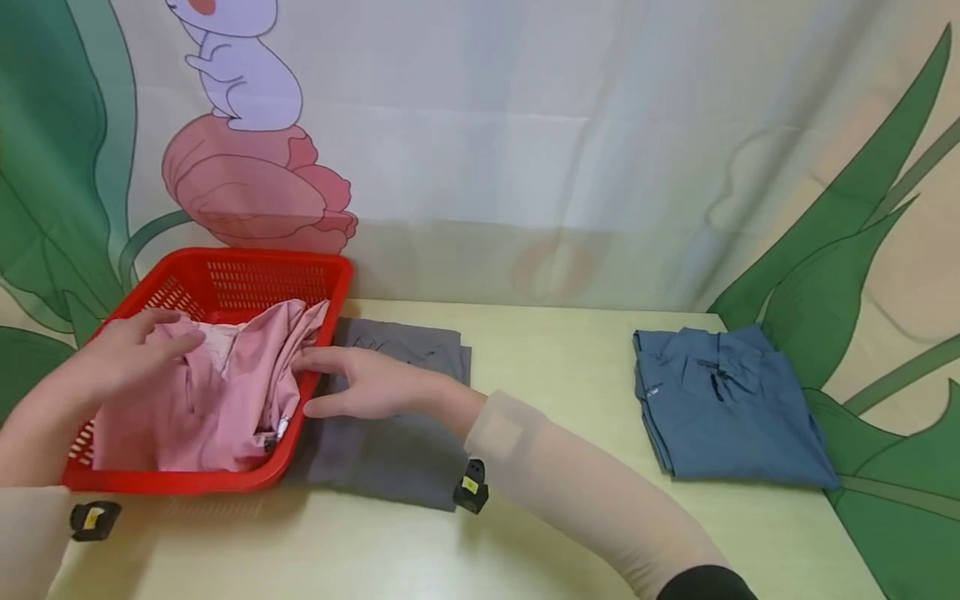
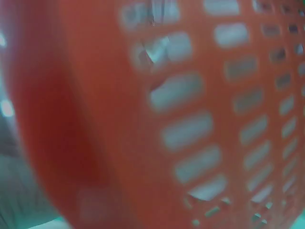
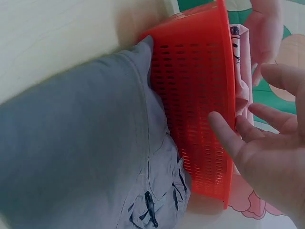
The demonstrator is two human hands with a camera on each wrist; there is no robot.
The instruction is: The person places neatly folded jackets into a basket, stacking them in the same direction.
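Note:
A pink garment (image 1: 217, 392) lies bunched in a red plastic basket (image 1: 281, 472), a printed patch showing at its lower right corner. My left hand (image 1: 123, 354) is over the basket's left side, fingers relaxed and extended above the cloth. At the right rim, my right hand (image 1: 367, 382) spreads its thumb and fingers, fingertips right by the pink fabric. The right wrist view shows those spread fingers (image 3: 274, 113) beside the rim. Perforated basket wall (image 2: 109, 119) fills the left wrist view, which hides the left hand's fingers.
Folded grey trousers (image 1: 397, 458) lie against the basket's right side, partly beneath my right forearm. A folded blue garment (image 1: 735, 417) rests at the table's right end. Behind the pale table (image 1: 555, 383) hangs a printed curtain (image 1: 480, 167).

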